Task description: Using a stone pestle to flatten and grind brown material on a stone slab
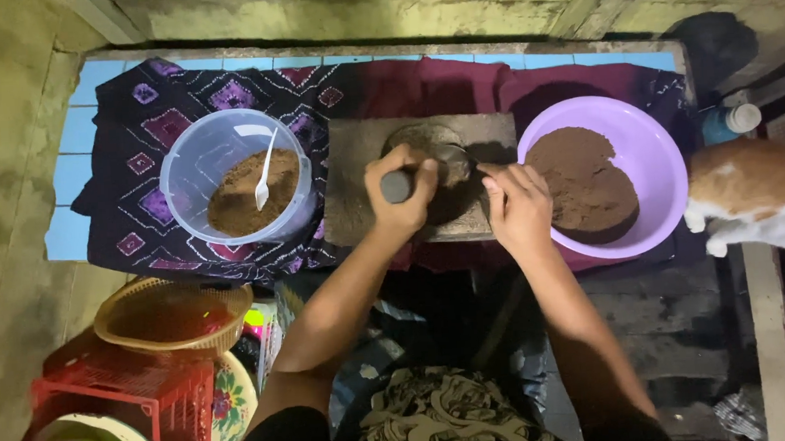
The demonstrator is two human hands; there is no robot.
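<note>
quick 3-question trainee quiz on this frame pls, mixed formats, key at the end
1. True or false: the left hand grips a stone roller lying on the grinding slab.
2. What rests in the brown powder inside the clear tub?
A. a white spoon
B. a knife
C. a brush
3. Fill in: the right hand lies next to the ____ bowl holding a pressed brown cake.

Key
1. true
2. A
3. purple
</note>
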